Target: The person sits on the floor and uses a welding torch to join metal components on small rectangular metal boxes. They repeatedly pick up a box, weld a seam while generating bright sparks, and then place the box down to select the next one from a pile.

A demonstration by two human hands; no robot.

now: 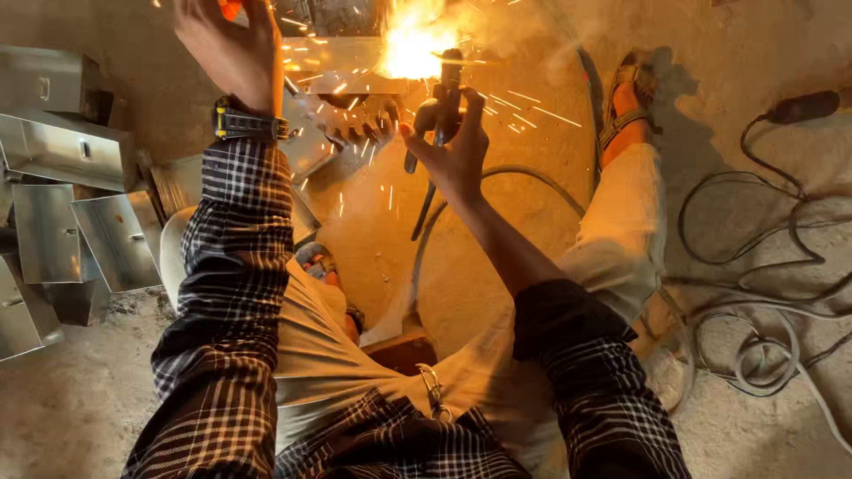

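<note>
Folded sheet-metal boxes (75, 204) lie stacked on the dusty floor (781, 53) at one side; at the other, loose cables (754, 293) coil near a dark plug (803, 107).

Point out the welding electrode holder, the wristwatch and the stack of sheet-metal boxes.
Welding electrode holder (446, 98): head view, on its handle above the right hand.
Wristwatch (248, 122): head view, on its strap.
Sheet-metal boxes (67, 151): head view, on one box's face.

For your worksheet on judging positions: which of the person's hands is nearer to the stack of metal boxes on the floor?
Left. The left hand is raised just right of the metal boxes; the right hand, gripping the welding holder, is further right, beyond the sparks.
</note>
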